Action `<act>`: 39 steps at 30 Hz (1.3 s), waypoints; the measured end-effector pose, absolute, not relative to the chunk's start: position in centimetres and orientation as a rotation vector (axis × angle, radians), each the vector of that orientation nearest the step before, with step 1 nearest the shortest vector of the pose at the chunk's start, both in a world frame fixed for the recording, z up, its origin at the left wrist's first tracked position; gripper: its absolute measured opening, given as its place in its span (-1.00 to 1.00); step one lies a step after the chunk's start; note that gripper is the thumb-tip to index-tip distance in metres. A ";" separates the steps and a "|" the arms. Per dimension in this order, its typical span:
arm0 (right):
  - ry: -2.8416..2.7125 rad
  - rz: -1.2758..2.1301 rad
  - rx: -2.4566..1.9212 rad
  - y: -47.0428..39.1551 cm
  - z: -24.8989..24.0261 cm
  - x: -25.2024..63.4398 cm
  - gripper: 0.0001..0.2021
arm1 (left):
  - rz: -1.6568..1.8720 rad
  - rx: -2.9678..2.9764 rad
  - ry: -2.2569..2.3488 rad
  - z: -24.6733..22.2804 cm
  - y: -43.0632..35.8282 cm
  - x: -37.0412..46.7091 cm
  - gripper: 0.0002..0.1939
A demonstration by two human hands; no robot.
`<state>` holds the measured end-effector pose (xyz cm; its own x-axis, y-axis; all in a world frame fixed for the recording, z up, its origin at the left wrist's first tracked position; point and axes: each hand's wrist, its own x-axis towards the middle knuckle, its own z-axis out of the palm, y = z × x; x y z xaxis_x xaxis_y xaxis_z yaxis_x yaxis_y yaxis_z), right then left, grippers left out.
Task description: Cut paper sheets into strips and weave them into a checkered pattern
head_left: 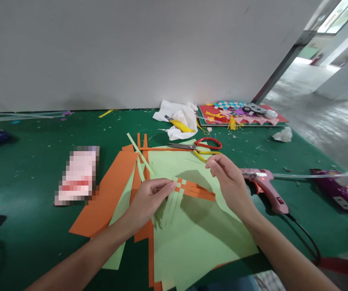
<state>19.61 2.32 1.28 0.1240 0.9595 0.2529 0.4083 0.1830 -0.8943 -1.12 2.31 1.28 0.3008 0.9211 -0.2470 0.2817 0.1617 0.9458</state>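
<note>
My left hand (152, 196) pinches the left corner of a small woven piece (180, 184) of orange and light green paper strips. Its orange ends stick out to the right and its green ends hang down. My right hand (227, 178) is raised to the right of the weave, apart from it, fingers curled with thumb and fingertips close together; whether anything thin is between them cannot be made out. Below both hands lies a large light green sheet (204, 242). Orange sheets (110, 194) and loose strips lie left of it.
Scissors (195, 146) with red and yellow handles lie beyond the green sheet. A pink glue gun (268, 190) with a cord is at the right. Behind are white tissue (174, 113), a yellow cutter (180, 125) and a red board (204, 111) with paper crafts.
</note>
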 end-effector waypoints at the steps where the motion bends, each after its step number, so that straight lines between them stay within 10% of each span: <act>1: -1.460 0.734 -1.407 2.4 1.3 19.7 -0.76 | 0.676 1.366 1.225 1.3 2.3 -1.2 -0.66; 24: -2.114 0.131 -0.829 1.4 -0.3 17.6 -0.88 | 0.696 1.150 1.134 1.4 2.0 -0.5 -0.79; 39: -1.435 0.755 -1.274 2.3 0.9 19.6 -0.84 | 0.762 1.073 1.238 0.7 2.4 -1.0 -0.76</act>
